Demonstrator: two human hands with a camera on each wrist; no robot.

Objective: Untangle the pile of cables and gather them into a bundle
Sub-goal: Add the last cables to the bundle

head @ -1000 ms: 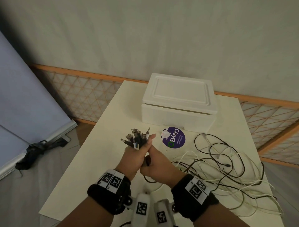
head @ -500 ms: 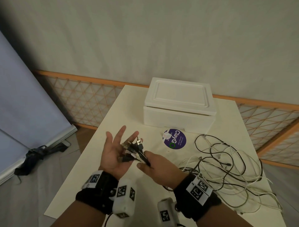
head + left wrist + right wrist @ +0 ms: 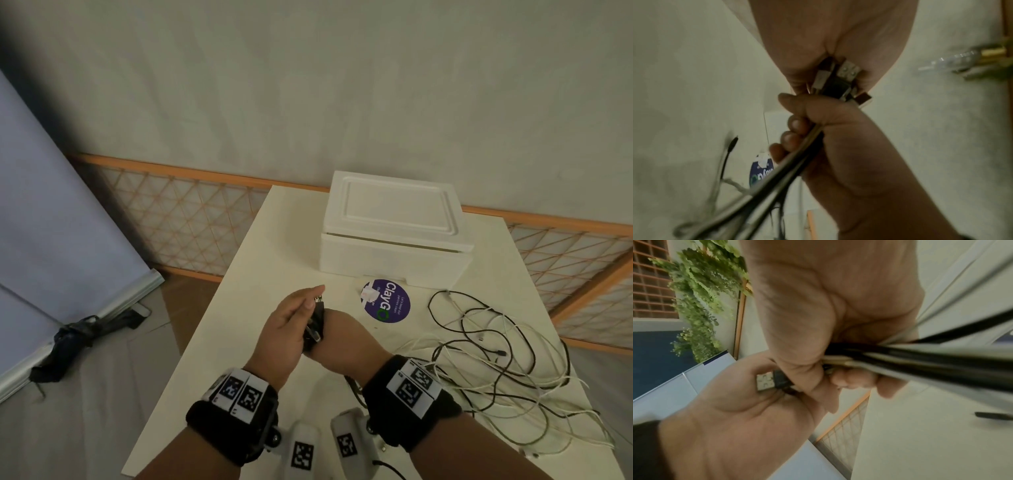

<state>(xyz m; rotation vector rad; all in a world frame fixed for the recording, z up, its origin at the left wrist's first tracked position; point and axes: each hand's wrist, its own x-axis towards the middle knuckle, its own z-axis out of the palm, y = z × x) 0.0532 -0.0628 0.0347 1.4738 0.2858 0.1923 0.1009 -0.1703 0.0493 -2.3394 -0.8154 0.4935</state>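
Black and white cable ends with metal plugs (image 3: 317, 320) sit at frame centre, the right hand (image 3: 337, 342) clamped around them, the left hand (image 3: 287, 329) flat against their tips, evening them. Loose cables (image 3: 507, 346) trail lower right on the bench (image 3: 239, 329); next, probably gather those.

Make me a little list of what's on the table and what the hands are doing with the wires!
right hand: fingers curled round the gathered cable ends
left hand: flat palm pressed against the plugs, fingers straight
loose cables: black and white, tangled on the table's right side
table: white
foam box: white, lid on, at the far end
sticker: round, purple, in front of the box
bundle done: not yet, most of the wire lies spread out
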